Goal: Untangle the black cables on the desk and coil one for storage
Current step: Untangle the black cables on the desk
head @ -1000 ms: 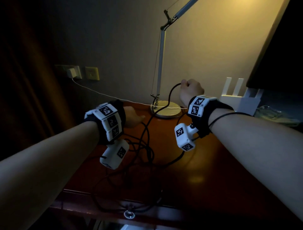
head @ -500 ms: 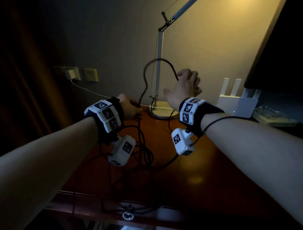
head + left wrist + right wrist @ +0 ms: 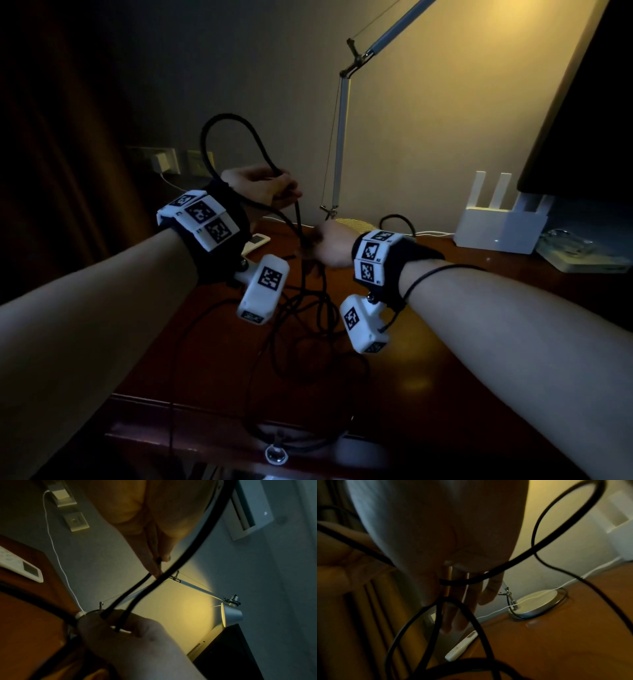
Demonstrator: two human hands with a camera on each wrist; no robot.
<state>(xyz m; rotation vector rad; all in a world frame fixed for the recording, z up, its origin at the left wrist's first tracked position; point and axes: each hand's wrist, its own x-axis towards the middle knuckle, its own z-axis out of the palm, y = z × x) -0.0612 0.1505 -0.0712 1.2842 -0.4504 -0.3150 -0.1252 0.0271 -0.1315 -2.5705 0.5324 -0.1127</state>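
Several black cables lie in a tangle on the dark red wooden desk, some strands hanging over its front edge. My left hand is raised above the desk and pinches one black cable; a loop of it arcs up over the hand. In the left wrist view its fingertips clamp the cable where two strands cross. My right hand is lower, at the strands hanging under the left hand. In the right wrist view a cable runs across its fingers, tucked in at the thumb side.
A desk lamp stands behind the hands, its round base on the desk and its arm rising. A white router sits back right under a dark monitor. A white remote lies back left. A charger is plugged into the wall.
My left hand has risen from the desk with the cable, and the loop now stands above it. My right hand has dropped from its raised position to the hanging strands.
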